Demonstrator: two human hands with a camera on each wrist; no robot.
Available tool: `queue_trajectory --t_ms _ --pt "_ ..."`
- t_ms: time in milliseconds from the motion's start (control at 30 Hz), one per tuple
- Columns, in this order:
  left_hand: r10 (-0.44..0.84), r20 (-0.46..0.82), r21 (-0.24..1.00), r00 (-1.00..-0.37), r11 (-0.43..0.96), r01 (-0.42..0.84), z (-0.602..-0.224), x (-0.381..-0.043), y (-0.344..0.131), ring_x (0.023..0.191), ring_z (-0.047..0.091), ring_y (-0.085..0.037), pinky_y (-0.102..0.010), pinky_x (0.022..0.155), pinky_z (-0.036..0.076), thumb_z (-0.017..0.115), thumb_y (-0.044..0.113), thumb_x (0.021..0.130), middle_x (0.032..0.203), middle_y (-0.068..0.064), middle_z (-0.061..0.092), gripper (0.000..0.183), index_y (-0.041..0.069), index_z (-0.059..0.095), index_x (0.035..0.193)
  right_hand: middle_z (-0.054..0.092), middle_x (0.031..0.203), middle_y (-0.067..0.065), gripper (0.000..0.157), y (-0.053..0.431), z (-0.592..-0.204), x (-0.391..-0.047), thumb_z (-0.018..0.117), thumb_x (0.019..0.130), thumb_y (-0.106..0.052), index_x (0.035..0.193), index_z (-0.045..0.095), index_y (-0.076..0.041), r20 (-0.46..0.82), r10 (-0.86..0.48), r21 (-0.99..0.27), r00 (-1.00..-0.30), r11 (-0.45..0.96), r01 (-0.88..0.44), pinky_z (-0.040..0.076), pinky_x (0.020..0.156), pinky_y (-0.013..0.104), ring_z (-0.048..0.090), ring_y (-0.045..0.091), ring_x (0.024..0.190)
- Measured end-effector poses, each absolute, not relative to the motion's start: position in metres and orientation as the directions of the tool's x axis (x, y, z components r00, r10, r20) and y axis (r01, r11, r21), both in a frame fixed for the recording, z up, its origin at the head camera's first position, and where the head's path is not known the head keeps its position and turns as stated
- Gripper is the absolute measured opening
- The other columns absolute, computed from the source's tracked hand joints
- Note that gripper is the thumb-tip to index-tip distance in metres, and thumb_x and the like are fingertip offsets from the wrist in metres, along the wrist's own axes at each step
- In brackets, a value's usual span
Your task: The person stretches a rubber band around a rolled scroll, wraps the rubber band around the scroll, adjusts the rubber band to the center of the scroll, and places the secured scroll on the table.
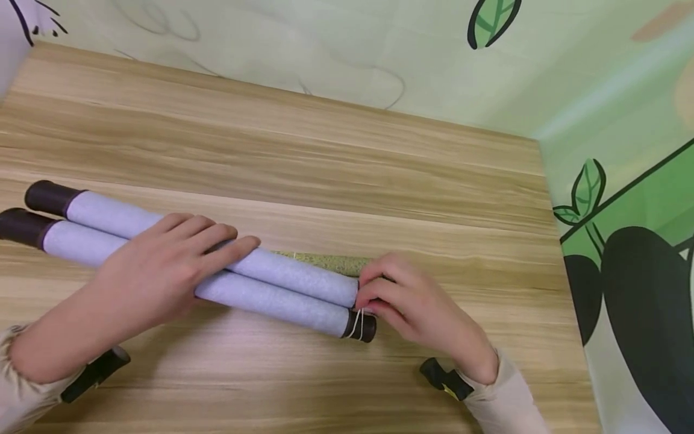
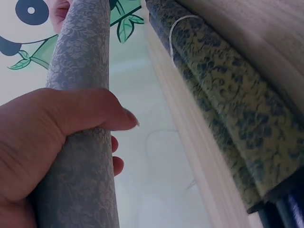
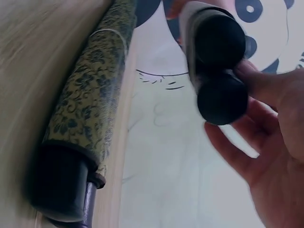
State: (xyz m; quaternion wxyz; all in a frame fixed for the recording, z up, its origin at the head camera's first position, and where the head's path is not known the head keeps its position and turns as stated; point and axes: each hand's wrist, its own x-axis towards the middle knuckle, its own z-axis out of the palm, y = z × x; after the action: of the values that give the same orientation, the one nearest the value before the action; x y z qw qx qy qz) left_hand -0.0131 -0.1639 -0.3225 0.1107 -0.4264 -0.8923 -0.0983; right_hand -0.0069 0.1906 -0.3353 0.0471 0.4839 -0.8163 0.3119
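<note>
A hanging scroll rolled from both ends into two pale blue tubes [image 1: 293,271] with dark end knobs [image 1: 54,198] is held over the table. My left hand [image 1: 173,259] grips it near the middle, thumb lying across the floral cloth in the left wrist view. At the scroll's right end, the fingers of my right hand [image 1: 409,301] pinch a thin white elastic band [image 1: 355,327] that loops around the nearer knob. The right wrist view shows both dark knob ends [image 3: 222,97] side by side, thumb and fingers close around them.
A second rolled scroll [image 2: 237,104], yellowish green with dark flowers, lies on the wooden table [image 1: 325,163] behind the blue one. A white band [image 3: 114,34] circles it. A wall with painted leaves [image 1: 493,21] and panda figures borders the table.
</note>
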Motion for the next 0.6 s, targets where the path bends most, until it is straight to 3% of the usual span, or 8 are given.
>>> queue_trajectory --t_ms 333,600 --pt "0.782 0.274 0.071 -0.56 0.564 0.823 -0.319 -0.01 -0.164 0.098 0.058 -0.031 -0.045 0.088 0.048 0.083 -0.008 0.05 0.107 -0.009 0.064 0.088 0.007 0.056 0.132 0.065 0.097 0.001 0.022 0.184 -0.333 -0.003 0.044 0.101 -0.004 0.098 0.065 -0.006 0.542 -0.737 -0.181 -0.403 0.366 -0.913 0.05 0.067 0.024 0.059 0.014 0.083" --pt "0.813 0.314 0.02 -0.491 0.511 0.859 -0.317 -0.006 -0.159 0.096 0.057 -0.028 -0.044 0.087 0.048 0.07 -0.007 0.064 0.108 -0.009 0.063 0.07 0.004 0.055 0.131 0.068 0.093 0.004 0.013 0.186 -0.333 -0.014 0.055 0.099 -0.013 0.096 0.066 -0.005 0.584 -0.73 -0.157 -0.356 0.328 -0.931 0.055 0.068 0.025 0.063 0.016 0.08"
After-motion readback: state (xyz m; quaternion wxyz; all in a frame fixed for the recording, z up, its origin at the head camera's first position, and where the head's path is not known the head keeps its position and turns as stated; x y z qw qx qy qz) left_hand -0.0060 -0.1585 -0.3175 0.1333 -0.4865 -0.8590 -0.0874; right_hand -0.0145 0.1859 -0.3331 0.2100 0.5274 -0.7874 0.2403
